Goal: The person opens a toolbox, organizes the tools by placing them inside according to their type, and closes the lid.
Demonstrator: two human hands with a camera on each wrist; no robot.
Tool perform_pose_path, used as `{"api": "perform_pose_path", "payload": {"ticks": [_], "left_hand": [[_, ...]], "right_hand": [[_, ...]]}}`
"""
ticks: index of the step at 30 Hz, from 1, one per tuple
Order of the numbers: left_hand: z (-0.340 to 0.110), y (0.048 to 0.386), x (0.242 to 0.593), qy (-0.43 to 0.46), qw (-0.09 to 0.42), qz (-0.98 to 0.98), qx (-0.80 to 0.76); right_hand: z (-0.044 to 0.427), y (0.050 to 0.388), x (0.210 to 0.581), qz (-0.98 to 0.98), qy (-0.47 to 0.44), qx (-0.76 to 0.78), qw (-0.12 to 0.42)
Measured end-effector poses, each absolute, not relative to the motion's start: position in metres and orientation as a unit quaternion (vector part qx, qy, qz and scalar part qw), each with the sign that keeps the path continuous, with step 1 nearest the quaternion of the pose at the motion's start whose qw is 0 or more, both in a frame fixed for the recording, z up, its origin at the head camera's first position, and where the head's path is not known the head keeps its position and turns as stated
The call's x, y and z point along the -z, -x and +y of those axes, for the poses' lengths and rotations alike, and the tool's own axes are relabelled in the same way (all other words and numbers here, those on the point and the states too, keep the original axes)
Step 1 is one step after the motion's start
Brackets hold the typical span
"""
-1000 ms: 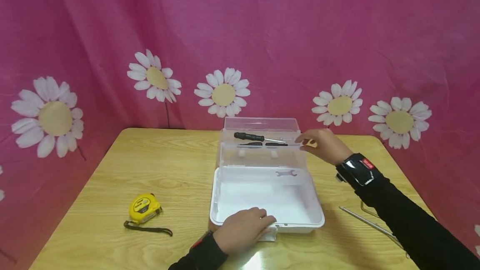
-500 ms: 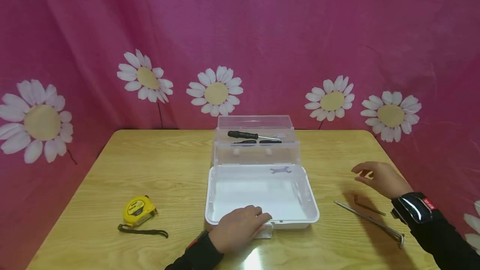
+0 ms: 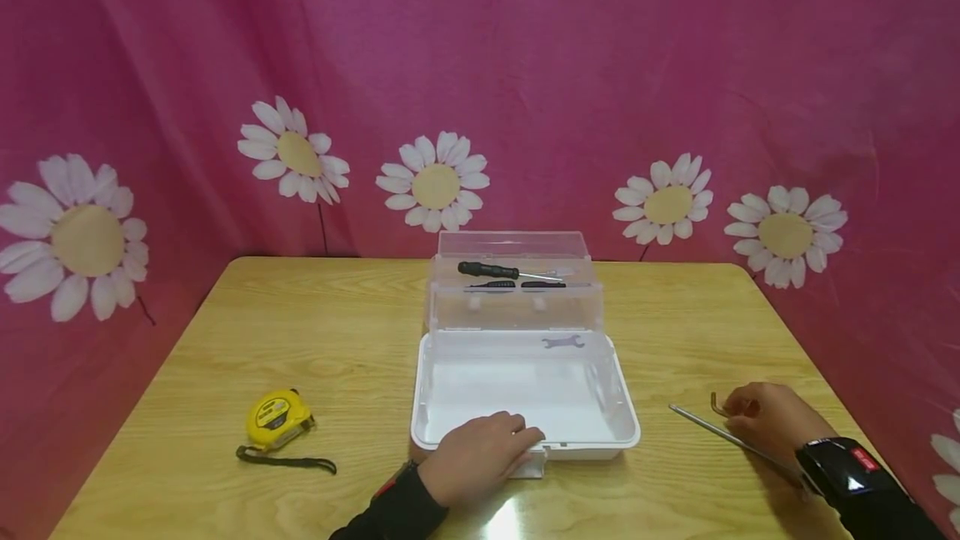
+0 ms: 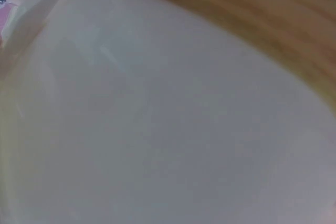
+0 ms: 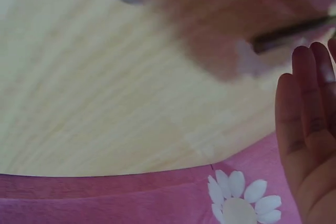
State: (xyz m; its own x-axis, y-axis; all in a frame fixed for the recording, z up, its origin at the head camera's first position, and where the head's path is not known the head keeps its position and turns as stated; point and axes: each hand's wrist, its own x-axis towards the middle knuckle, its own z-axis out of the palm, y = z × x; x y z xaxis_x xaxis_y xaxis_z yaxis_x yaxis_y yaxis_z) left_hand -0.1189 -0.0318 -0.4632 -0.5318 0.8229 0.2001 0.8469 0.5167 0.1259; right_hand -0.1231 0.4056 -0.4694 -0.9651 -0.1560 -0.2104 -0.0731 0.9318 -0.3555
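My left hand (image 3: 480, 452) grips the front rim of an opened white toolbox (image 3: 628, 417), beside its hanging latch (image 3: 531, 465). The left wrist view is filled by a blurred white surface (image 4: 168, 103). At the right, my right hand (image 3: 772, 419) is low over the table at a thin L-shaped hex key (image 3: 716, 403), whose bent end shows past the fingertips. In the right wrist view, several fingers look straight near the blurred dark key (image 5: 291, 32); the thumb is out of sight. A long silver rod (image 3: 701, 422) runs partly under this hand.
A clear tray (image 3: 517, 307) stands raised at the toolbox's back, holding a black screwdriver (image 3: 487, 271) and dark-handled tools. A grey-purple wrench shape (image 3: 562, 342) shows at the back wall. A yellow tape measure (image 3: 277, 419) with a black strap (image 3: 288, 462) lies left on the wooden table (image 3: 337, 340).
My right hand has left the clear tray, moved right and come down to the hex key. My left hand stays on the toolbox's front rim.
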Motion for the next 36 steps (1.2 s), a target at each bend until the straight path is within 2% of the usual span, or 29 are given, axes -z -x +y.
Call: {"api": "perform_pose_path", "payload": {"ticks": [2, 9, 22, 26, 30, 36], "left_hand": [[-0.032, 0.119, 0.463, 0.479, 0.06, -0.87, 0.103], [-0.033, 0.118, 0.463, 0.478, 0.054, -0.871, 0.102], [-0.032, 0.117, 0.458, 0.471, 0.038, -0.875, 0.099], [-0.032, 0.116, 0.457, 0.468, 0.035, -0.878, 0.097], [-0.032, 0.116, 0.457, 0.465, 0.032, -0.88, 0.096], [-0.032, 0.117, 0.461, 0.469, 0.04, -0.877, 0.101]], "right_hand": [[0.406, 0.122, 0.471, 0.976, 0.046, 0.172, 0.127], [0.406, 0.125, 0.477, 0.981, 0.087, 0.151, 0.087], [0.4, 0.139, 0.474, 0.982, 0.092, 0.161, 0.048], [0.391, 0.161, 0.451, 0.98, 0.115, 0.162, -0.01], [0.371, 0.194, 0.413, 0.974, 0.15, 0.156, -0.066], [0.316, 0.251, 0.355, 0.965, 0.193, 0.159, -0.074]]}}
